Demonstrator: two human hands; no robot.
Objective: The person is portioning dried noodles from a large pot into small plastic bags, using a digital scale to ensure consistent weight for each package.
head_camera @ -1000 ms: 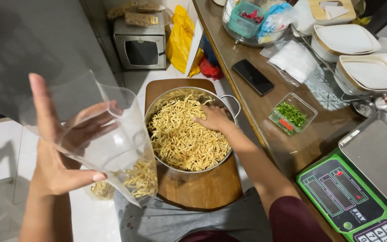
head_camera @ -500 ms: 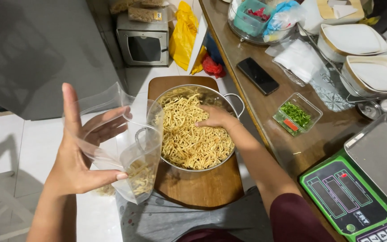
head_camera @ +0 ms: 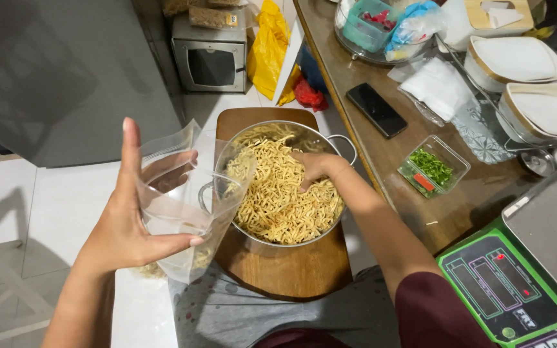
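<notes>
Head view only. Left hand (head_camera: 127, 222) spread wide, thumb and fingers pinching a clear plastic bag (head_camera: 185, 206) open. The bag hangs just left of the pot (head_camera: 282, 180), its mouth edge overlapping the pot rim; a few noodles sit in the bag's bottom corner. Right hand (head_camera: 314, 169) is down in the pot, fingers curled into the noodles (head_camera: 278, 200); can't tell how much it grips, as the fingertips are buried.

Room: pot sits on a wooden board (head_camera: 291, 270) on the person's lap. The board is tight against the table edge (head_camera: 369, 174) on the right. Open tiled floor to the left, with free space around the bag hand. Green scale (head_camera: 504, 290) with metal tray sits close to the right elbow.

Versus half a second ago: bag hand has moved right and closer to the pot, bag mouth now at the rim. Right hand remains in the noodles, roughly the same spot.

Materials: pot is shiny steel, round, with loop handles. Noodles are pale yellow, short, crinkly strands. Bag is thin, glossy, creased film. Board is dark brown with rounded corners. On the table: black phone (head_camera: 376, 109), clear tub of chopped greens (head_camera: 433, 167), stacked white square plates (head_camera: 517, 58).
</notes>
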